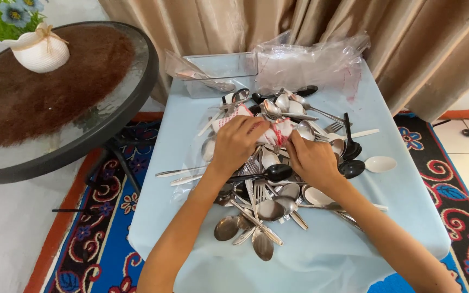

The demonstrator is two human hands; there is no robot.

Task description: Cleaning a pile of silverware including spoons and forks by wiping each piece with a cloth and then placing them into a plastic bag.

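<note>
At the centre of the pale blue tablecloth [397,217], we note our left hand [238,142] and right hand [311,158], fingers curled, pinching a crinkled white-and-red plastic packet [277,130] above a heap of shiny metal spoons and forks [261,211].

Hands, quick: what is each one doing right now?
Left hand: closed on the small clear packet with red print.
Right hand: fingers pinching the same packet's right end, over the cutlery pile.
</note>
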